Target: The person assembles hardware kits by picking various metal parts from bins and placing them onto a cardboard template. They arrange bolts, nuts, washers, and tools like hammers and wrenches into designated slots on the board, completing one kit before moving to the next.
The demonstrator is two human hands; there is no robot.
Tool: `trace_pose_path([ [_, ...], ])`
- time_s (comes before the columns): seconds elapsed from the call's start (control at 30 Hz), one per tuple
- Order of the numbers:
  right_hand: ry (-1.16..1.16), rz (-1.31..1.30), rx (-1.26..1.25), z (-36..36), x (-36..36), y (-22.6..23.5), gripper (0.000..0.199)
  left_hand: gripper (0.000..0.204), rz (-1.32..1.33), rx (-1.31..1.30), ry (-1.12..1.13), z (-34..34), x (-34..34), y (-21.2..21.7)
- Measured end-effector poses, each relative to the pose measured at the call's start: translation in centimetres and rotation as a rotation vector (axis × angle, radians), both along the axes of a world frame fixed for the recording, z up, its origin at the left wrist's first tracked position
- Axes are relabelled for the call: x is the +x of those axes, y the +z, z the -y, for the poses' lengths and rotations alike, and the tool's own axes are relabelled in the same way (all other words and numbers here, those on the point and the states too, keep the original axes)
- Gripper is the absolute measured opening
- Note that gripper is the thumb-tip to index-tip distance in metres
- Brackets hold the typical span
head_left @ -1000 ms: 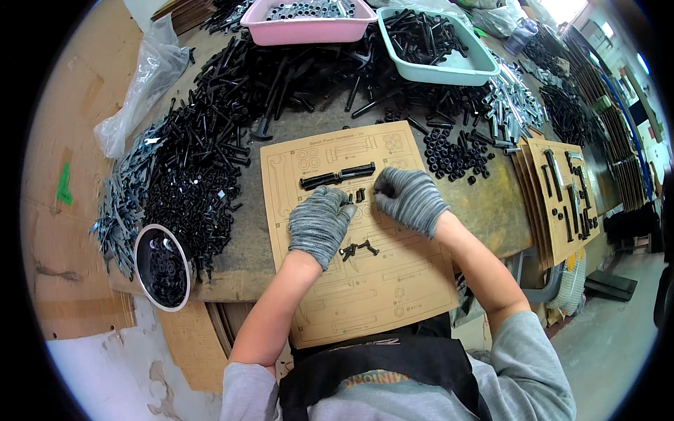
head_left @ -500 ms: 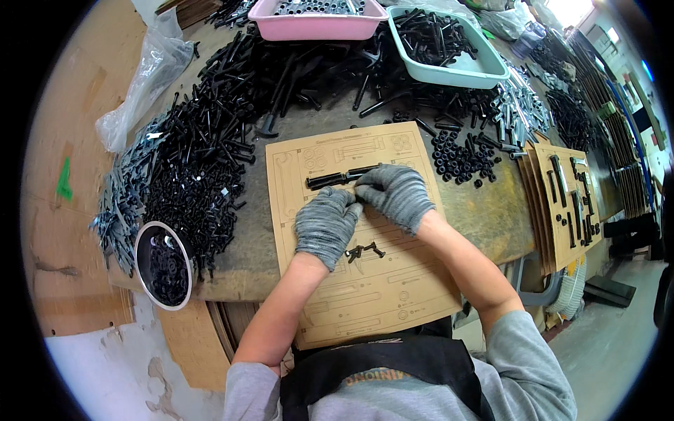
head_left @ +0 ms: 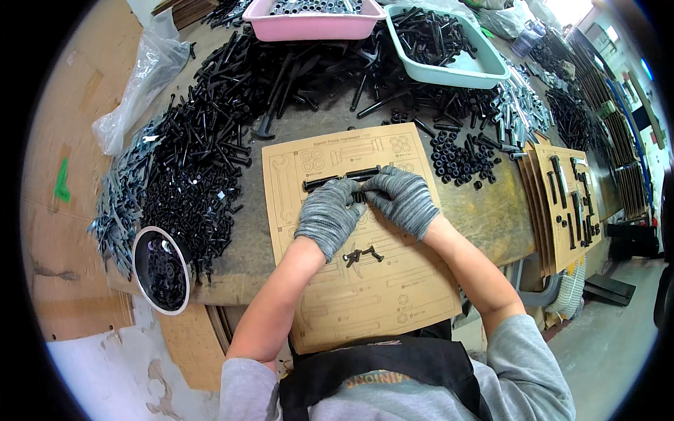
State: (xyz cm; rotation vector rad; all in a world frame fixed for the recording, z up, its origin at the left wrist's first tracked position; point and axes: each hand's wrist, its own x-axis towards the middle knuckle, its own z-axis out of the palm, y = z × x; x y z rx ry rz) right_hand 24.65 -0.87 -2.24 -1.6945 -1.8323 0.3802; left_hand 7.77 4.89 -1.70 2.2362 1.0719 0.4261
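Both gloved hands, left hand (head_left: 328,214) and right hand (head_left: 401,198), meet on the cardboard template (head_left: 358,238), their grip pinching a small black part beside the long black bolt (head_left: 342,178), seemingly to seat it; loose screws (head_left: 361,255) lie below on the template.

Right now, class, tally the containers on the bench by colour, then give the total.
Pink tray: 1
Pale green tray: 1
White-rimmed round bowl of black parts: 1
Clear plastic bag: 1
Total: 4
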Motion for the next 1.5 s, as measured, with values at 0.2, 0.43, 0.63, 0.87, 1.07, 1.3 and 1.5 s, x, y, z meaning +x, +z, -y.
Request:
trace_pose_path([
  [0.2, -0.004, 0.010, 0.035, 0.8, -0.5, 0.2, 0.017, 0.032, -0.005, 0.041, -0.027, 0.4, -0.4, 0.1],
  [0.43, 0.058, -0.056, -0.296, 7.1, -1.3, 4.0, 0.032, 0.023, -0.021, -0.187, -0.070, 4.6, -6.4, 3.0],
  [0.63, 0.094, 0.175, -0.241, 8.8, -2.7, 3.0, 0.019, 0.015, -0.044, 0.034, -0.104, 6.4, -7.2, 1.7],
  [0.87, 0.136, 0.216, 0.062, 0.9, -5.4, 3.6, 0.012, 0.015, -0.045, 0.141, 0.204, 2.3, -8.4, 0.0],
  [1.07, 0.241, 0.346, -0.199, -3.1, -7.2, 2.6, 0.014, 0.018, -0.040, 0.233, 0.219, 1.7, -6.8, -0.4],
  [1.3, 0.160, 0.190, -0.280, 4.8, -3.5, 4.9, 0.016, 0.032, -0.001, 0.022, -0.036, 5.7, -7.9, 1.7],
  [1.5, 0.136, 0.151, -0.257, 7.1, -3.5, 3.1, 0.018, 0.019, -0.159, 0.033, -0.059, 7.2, -6.4, 0.8],
])
